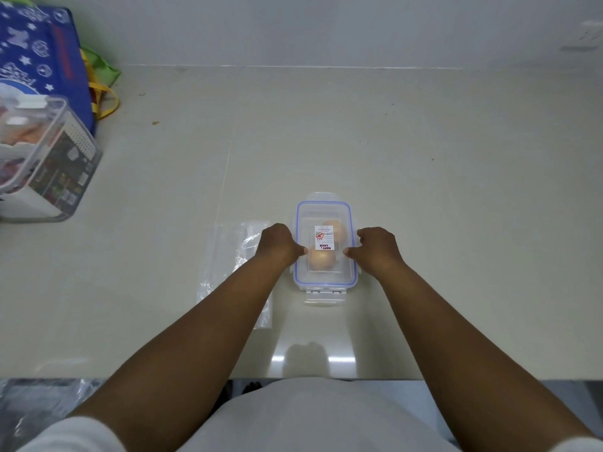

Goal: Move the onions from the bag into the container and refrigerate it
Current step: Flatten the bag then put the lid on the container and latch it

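Head view: the left hand point(277, 244) and right hand point(375, 247) each clamp a long side of the lidded container point(324, 283), thumbs on top. Both onions point(321, 259) sit inside, and the emptied bag point(228, 252) lies flat just to its left. The near clip looks unfastened, so latching and refrigerating appear to remain.
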Motion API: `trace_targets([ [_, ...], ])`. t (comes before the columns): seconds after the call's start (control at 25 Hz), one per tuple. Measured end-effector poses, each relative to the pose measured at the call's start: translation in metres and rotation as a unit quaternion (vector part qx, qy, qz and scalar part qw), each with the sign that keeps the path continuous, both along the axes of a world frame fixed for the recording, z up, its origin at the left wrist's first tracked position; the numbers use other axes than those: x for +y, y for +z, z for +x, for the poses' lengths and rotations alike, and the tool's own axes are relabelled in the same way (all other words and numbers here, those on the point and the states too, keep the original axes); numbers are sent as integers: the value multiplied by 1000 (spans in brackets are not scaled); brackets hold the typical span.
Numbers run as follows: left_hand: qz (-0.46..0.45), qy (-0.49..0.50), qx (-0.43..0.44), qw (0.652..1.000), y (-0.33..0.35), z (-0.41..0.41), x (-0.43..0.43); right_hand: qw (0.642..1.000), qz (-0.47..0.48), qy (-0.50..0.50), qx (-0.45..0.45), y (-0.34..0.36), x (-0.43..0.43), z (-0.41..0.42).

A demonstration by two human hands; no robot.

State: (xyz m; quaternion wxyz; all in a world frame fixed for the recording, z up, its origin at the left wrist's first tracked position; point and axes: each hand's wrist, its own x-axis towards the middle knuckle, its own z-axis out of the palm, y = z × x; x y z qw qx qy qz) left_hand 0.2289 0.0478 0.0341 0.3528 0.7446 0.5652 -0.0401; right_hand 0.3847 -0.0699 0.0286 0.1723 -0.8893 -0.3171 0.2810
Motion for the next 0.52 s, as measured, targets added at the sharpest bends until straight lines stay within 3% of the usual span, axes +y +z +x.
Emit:
trace_targets([
  [0.16, -43, 30, -17, 998, 5, 7, 4, 999, -15, -27, 40, 7, 13, -2],
  [0.52, -143, 134, -88, 977, -11, 0, 10, 965, 77, -146, 202, -9, 6, 8],
])
